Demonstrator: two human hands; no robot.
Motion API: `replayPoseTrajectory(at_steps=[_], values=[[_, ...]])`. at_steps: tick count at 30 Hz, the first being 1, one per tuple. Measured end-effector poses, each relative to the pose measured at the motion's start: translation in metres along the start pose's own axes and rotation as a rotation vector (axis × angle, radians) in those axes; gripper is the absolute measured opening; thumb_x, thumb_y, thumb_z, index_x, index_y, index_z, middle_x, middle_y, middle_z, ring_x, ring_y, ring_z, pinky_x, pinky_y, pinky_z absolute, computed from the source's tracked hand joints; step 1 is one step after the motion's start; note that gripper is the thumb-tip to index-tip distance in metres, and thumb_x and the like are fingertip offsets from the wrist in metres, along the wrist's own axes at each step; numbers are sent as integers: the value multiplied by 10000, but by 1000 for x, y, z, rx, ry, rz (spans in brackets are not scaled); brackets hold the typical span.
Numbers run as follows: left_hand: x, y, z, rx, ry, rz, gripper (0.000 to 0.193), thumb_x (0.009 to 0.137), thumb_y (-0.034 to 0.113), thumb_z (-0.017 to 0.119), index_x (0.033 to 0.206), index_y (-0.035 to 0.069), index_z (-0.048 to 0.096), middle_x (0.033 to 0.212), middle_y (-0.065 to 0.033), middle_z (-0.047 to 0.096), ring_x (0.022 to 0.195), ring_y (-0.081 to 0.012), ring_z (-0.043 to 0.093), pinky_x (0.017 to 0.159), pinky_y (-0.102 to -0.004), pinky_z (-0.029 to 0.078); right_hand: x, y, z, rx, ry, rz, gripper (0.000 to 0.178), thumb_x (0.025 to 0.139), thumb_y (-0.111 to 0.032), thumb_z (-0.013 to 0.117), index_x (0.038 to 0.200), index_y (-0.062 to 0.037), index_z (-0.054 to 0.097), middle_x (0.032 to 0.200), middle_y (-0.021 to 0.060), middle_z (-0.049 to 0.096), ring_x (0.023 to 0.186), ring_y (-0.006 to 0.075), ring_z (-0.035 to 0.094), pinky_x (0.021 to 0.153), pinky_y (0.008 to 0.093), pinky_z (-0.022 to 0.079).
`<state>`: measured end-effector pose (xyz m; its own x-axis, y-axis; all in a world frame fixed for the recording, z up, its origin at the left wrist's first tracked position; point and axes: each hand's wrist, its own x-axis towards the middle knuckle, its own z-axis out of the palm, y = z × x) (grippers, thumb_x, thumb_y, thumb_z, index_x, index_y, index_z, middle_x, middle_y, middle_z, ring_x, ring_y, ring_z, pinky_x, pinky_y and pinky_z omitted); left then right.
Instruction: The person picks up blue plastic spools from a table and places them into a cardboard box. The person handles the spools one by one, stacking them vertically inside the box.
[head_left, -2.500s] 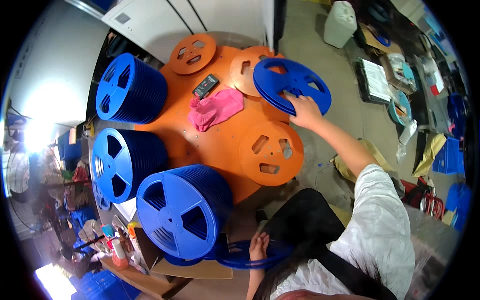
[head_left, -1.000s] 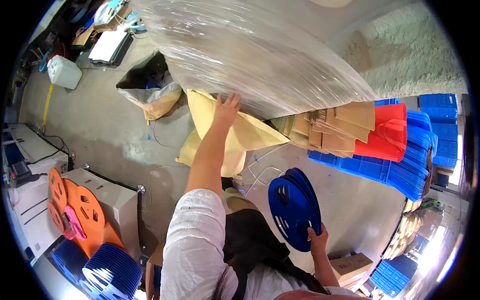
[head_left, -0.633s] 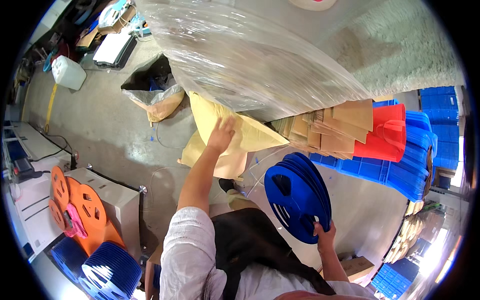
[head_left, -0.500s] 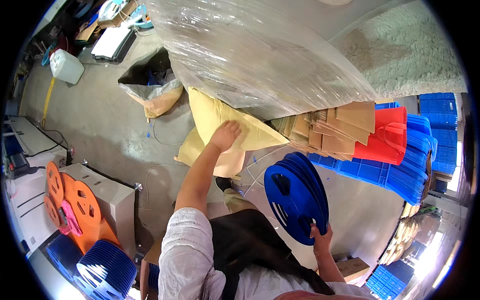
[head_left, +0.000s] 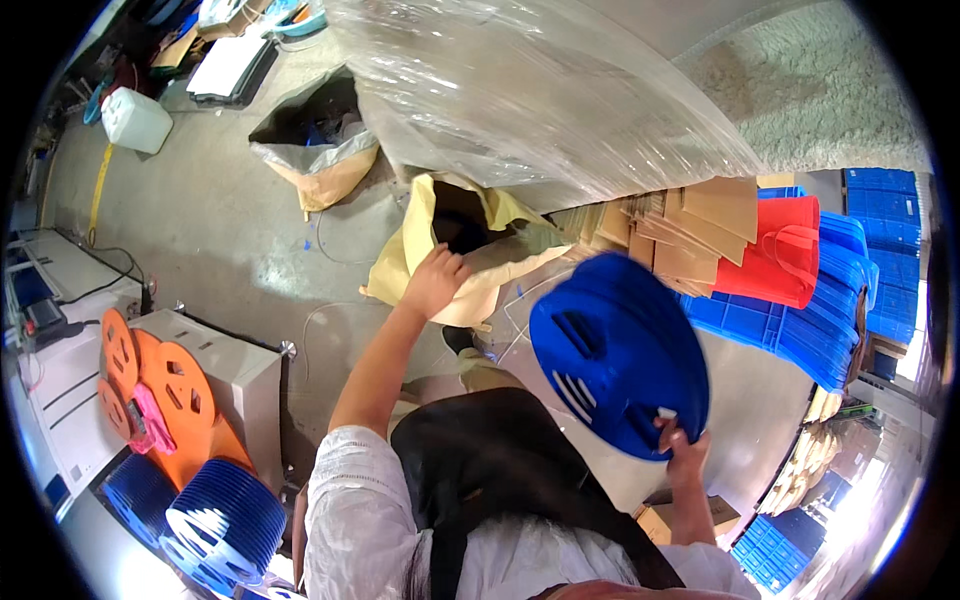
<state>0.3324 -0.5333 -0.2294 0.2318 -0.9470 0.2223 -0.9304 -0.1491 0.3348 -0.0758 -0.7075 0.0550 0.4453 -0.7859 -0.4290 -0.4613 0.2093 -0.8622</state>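
Note:
My left hand (head_left: 436, 282) has its fingers curled over the near rim of a yellow paper sack (head_left: 392, 262). The sack stands on the floor in front of me with its mouth spread and a dark inside; what lies in it cannot be made out. Off to the right, my right hand (head_left: 686, 452) grips the edge of a few stacked blue plastic reels (head_left: 625, 350), round discs with cut-out slots. The reels are tilted, their near face turned toward me, just right of the sack and apart from it.
Behind the sack rises a load wrapped in clear film (head_left: 540, 90). Flattened cardboard (head_left: 690, 235), a red bin (head_left: 775, 250) and blue crates (head_left: 780, 335) stand right. A second sack (head_left: 335, 172) sits farther left. Orange discs (head_left: 185, 390) and more blue reels (head_left: 225, 515) lie lower left.
The sack's top flap lay flat under my left hand and now the mouth is open, the hand on its near rim. The reels moved right and turned more of their face toward me.

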Motion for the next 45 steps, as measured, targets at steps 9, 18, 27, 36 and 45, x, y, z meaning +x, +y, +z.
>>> replayPoseTrajectory(at_steps=[9, 18, 27, 36, 45], values=[[-94, 67, -63, -50, 146, -127, 74, 759, 135, 571, 809, 104, 615, 806, -48, 546, 887, -220, 583, 1068, -418, 414, 94, -37, 156, -470, -302, -313, 314, 823, -240, 744, 1018, -17, 641, 713, 100, 632, 631, 176, 563, 654, 317, 473], [-138, 123, -80, -112, -98, -364, 106, 819, 187, 566, 774, 143, 652, 793, -11, 543, 956, -198, 562, 1109, -723, 151, 59, -18, 253, -891, -640, -271, 407, 868, -395, 658, 1073, -44, 626, 924, 234, 661, 913, 415, 636, 767, 459, 492], [-122, 176, -97, -300, 91, -318, 74, 796, 164, 589, 809, 103, 629, 805, -28, 511, 919, -215, 541, 1119, -623, 290, 157, 150, 359, -765, -393, -294, 479, 919, -321, 580, 1223, 34, 475, 1021, 335, 627, 990, 486, 597, 828, 489, 476], [-187, 145, -116, -455, 211, -453, 147, 692, 70, 616, 837, 71, 596, 846, -72, 527, 915, -263, 551, 937, -403, 478, 150, 152, 360, -260, -717, 253, 244, 977, -202, 539, 1142, -22, 532, 906, 44, 548, 863, 157, 514, 826, 304, 430], [-214, 140, -126, -580, 209, -396, 277, 663, 42, 645, 940, 49, 649, 915, -82, 600, 943, -288, 597, 804, -374, 526, 62, 183, 423, -433, -812, 312, 456, 981, -305, 483, 1376, -76, 476, 1321, 155, 570, 1186, 294, 543, 985, 359, 427]])
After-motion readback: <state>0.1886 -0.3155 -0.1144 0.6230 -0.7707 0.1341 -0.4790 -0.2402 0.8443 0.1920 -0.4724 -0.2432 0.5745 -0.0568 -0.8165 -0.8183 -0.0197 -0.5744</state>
